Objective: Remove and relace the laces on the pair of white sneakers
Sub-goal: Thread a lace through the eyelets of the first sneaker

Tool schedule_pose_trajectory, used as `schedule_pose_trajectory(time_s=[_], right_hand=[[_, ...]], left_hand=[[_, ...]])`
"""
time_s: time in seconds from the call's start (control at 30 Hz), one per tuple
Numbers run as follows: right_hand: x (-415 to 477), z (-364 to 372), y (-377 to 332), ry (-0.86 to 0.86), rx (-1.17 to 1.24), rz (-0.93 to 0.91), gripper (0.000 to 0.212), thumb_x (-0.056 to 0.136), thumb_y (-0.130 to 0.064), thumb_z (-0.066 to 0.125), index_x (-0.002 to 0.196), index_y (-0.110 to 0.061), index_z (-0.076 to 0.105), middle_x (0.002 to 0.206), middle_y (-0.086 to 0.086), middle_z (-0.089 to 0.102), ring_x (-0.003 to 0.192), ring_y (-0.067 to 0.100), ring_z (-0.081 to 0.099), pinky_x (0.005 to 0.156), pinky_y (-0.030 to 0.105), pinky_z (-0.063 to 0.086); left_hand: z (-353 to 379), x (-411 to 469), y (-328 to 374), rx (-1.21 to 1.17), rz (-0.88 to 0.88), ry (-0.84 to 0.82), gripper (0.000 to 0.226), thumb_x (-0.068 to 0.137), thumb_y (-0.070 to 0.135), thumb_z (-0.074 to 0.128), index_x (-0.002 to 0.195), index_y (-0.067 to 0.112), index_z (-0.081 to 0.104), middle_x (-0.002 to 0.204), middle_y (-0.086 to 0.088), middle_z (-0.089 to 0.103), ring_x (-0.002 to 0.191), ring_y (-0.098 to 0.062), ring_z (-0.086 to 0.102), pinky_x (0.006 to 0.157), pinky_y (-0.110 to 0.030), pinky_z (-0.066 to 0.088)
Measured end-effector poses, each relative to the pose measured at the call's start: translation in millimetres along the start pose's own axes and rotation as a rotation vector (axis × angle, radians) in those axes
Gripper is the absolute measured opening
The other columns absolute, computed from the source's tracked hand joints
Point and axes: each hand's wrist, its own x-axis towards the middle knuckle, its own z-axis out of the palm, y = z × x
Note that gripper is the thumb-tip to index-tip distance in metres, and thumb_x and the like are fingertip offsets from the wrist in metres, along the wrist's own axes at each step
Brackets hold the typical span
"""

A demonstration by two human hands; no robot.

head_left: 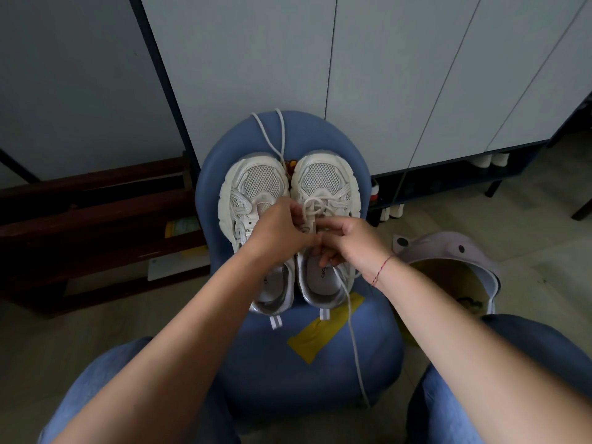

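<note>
On the blue stool point(320, 379), the left sneaker point(256, 184) looks unlaced, its loose lace point(283, 133) lying beyond the toes. The left hand point(278, 229) and right hand point(350, 238) pinch, with curled fingers, the other lace point(351, 325) on the right sneaker point(323, 177). I judge most of the relacing is still to do.

Single head-worn wide-angle view, looking forward and steeply down.

The camera sits above the person's lap and faces the far cabinet doors point(256, 59), whose lines bow outward under the wide lens. Both forearms run up from the near corners to the left hand point(278, 230) and right hand point(350, 240). These meet mid-frame on the lace point(349, 315) over the sneakers point(256, 187), close below on the blue stool point(320, 379). Denim knees point(544, 344) fill the near left and right corners. At the far left lies a dim wooden frame point(96, 203), perhaps a bench.
</note>
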Motion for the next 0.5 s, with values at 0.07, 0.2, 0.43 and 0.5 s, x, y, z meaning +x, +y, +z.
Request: schedule_pose_trajectory(time_s=[0.07,0.2,0.43,0.5], right_hand=[[3,0,1,0.013,0.005,-0.004,0.016,0.095,-0.004,0.053,0.098,-0.016,0.063,0.055,0.001,0.064,0.039,0.011,0.056,0.039,0.018,0.042],[9,3,3,0.058,0.026,-0.015,0.007,0.092,-0.007,0.059,0.088,-0.011,0.063,0.051,0.002,0.062,0.035,0.013,0.053,0.037,0.019,0.040],[5,4,5,0.066,-0.269,-0.123,0.018,0.094,-0.010,0.055,0.080,-0.021,0.059,0.058,0.003,0.061,0.040,0.013,0.055,0.043,0.022,0.045],[-8,3,1,0.015,-0.557,-0.212,0.017,0.092,-0.011,0.056,0.080,-0.022,0.060,0.066,-0.003,0.063,0.056,0.012,0.059,0.056,0.025,0.049]], left_hand=[[0,0,-1,0.001,0.016,0.012,0.040,0.076,0.011,0.081,0.105,0.015,0.054,0.090,0.006,0.060,0.084,-0.013,0.059,0.073,-0.022,0.048],[-2,0,-6,-0.005,0.057,0.059,0.026,0.082,0.010,0.075,0.103,0.014,0.061,0.088,0.007,0.064,0.086,-0.009,0.062,0.073,-0.012,0.048],[-3,-2,-11,-0.084,0.015,0.094,0.031,0.087,0.014,0.074,0.117,0.010,0.066,0.100,0.003,0.068,0.095,-0.007,0.064,0.063,-0.001,0.042],[-4,-1,-11,-0.087,0.012,0.095,0.033,0.087,0.012,0.074,0.119,0.009,0.067,0.104,0.000,0.071,0.095,-0.008,0.064,0.063,-0.001,0.042]])
